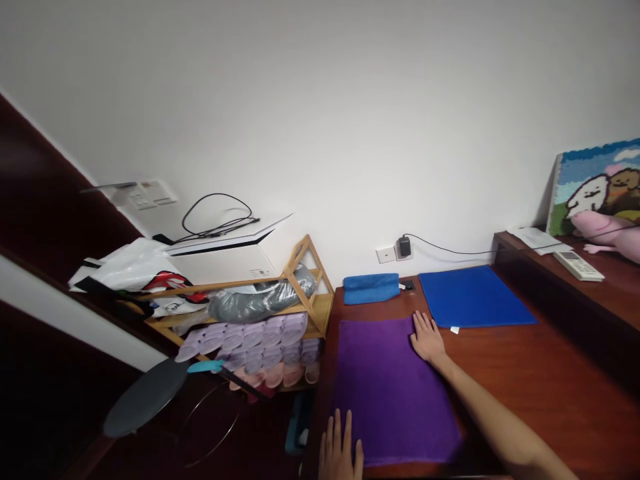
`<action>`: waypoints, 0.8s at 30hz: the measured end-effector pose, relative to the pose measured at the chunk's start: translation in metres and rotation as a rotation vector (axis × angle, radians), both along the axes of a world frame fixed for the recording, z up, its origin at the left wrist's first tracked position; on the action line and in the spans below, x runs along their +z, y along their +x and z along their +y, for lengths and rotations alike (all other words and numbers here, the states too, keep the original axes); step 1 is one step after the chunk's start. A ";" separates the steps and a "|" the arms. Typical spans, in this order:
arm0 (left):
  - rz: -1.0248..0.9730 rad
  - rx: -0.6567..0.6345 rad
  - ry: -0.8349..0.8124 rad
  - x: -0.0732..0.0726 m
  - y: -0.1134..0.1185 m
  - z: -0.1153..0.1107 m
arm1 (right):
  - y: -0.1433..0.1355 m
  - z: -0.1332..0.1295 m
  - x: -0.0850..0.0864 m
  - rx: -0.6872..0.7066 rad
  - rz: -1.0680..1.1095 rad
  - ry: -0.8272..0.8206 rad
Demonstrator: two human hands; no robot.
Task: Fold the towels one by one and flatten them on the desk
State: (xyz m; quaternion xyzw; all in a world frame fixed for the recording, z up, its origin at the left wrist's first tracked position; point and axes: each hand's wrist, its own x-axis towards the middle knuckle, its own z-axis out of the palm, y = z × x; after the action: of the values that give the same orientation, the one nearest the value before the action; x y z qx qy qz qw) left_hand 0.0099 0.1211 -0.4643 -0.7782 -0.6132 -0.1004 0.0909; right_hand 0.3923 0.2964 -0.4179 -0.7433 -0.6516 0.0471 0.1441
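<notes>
Purple cloth (pixel 390 387): spread flat on the table, near its left end, between the two hands; the lower edge runs close to the table's front.
Left hand (pixel 341 448): palm down at the cloth's lower left corner, partly cut off by the bottom of the view; its grip is unclenched, fingers straight and spread.
Right hand (pixel 429 339): palm down at the cloth's upper right corner, arm reaching in across the table; its grip is flat too, fingers stretched out toward the wall.
Table (pixel 565 393): reddish-brown wood, pushed up to the white wall (pixel 350 133).
Blue cloth (pixel 475 297): laid flat behind and to the right of the purple one, a white tag (pixel 455 330) at its near edge.
Folded cloth (pixel 370 289): lighter blue, at the back of the table, just beyond the purple one.
Charger (pixel 405 247): black, plugged into the wall, its cord (pixel 450 251) running right.
Raised shelf (pixel 617 303): on the right, with a remote (pixel 579 265), papers (pixel 535 240), a pink toy (pixel 615 233) and a picture (pixel 595 193) of cartoon animals.
Rack (pixel 325 313): wooden, left of the table, carrying a white box (pixel 230 260) on top and rows of lilac and pink slippers (pixel 270 331) below.
</notes>
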 end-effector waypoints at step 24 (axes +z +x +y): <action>-0.165 -0.395 -0.223 0.083 0.239 0.188 | 0.002 0.003 0.003 0.042 -0.024 -0.114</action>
State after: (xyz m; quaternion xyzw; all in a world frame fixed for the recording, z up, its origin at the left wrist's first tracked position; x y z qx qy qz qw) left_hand 0.2487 0.3095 -0.3812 -0.8775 -0.4617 -0.1112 -0.0673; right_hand 0.3945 0.2998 -0.4145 -0.7371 -0.6648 0.0783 0.0926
